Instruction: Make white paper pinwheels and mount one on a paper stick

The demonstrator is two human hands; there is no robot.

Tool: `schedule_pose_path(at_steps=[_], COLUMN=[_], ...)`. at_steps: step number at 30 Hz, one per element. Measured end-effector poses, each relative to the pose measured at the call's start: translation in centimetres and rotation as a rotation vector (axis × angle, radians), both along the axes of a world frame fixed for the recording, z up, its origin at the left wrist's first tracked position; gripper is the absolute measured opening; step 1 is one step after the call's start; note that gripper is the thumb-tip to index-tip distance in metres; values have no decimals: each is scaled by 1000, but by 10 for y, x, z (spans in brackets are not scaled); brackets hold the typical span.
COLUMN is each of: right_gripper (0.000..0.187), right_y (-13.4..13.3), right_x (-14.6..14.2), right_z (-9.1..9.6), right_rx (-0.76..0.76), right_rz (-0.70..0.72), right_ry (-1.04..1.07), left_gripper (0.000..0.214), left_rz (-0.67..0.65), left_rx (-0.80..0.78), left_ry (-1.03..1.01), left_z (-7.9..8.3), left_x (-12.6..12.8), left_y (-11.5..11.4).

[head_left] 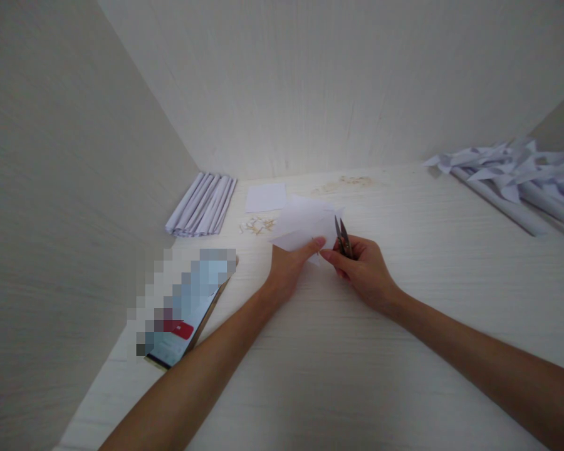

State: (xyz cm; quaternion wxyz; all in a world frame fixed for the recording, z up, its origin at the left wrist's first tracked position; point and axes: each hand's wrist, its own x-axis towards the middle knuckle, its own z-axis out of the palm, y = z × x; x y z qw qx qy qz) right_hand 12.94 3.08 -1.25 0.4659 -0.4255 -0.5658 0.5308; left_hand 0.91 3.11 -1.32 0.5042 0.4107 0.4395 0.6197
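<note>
My left hand [291,266] grips a sheet of white paper [301,216], its thumb pressing on the near edge. The paper looks cut or folded at its corners. In my right hand [364,269] is a small pair of dark scissors [342,238], blades pointing up and slightly parted. Between the two hands a thin yellowish stick [318,252] shows at the paper; the right fingertips are close to it, though I cannot tell whether they pinch it. More short yellowish sticks [258,225] lie in a small pile left of the paper.
Rolled white paper tubes [202,207] lie at the back left, beside a square white sheet [266,197]. Paper pinwheels on tubes [507,175] are heaped at the right. A phone [192,313] with a partly blurred screen rests near my left forearm. Pale walls enclose the table [282,388].
</note>
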Motion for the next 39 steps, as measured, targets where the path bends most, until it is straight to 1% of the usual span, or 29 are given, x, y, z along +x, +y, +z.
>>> schedule_pose_path(at_steps=[6, 10, 13, 15, 18, 22, 25, 27, 31, 39], right_gripper=[26, 26, 24, 21, 20, 26, 28, 27, 23, 14], right_y=[0, 1, 0, 0, 1, 1, 0, -3, -9, -11], right_x=[1, 0, -1, -2, -1, -1, -1, -3, -6, -7], right_z=[-1, -1, -1, 0, 1, 2, 2, 3, 8, 14], right_rx=[-7, -38, -52, -62, -75, -83, -102, -146, -294, -497], right_rz=[-9, -14, -8, 1, 31, 121, 149, 173, 257, 299], right_ry=[37, 58, 76, 84, 112, 194, 191, 187, 213, 255], left_gripper=[22, 18, 17, 19, 19, 17, 16, 17, 16, 15], left_rz=[-36, -22, 3, 28, 101, 204, 258, 286, 334, 333], left_rx=[23, -39, -39, -42, -58, -37, -30, -33, -56, -41], left_ry=[58, 70, 90, 100, 78, 24, -12, -28, -73, -137], left_z=[0, 1, 2, 2, 1, 0, 1, 2, 4, 6], left_x=[-1, 0, 1, 0, -1, -4, -5, -5, -5, -4], left_y=[1, 1, 1, 2, 4, 6, 8, 8, 9, 9])
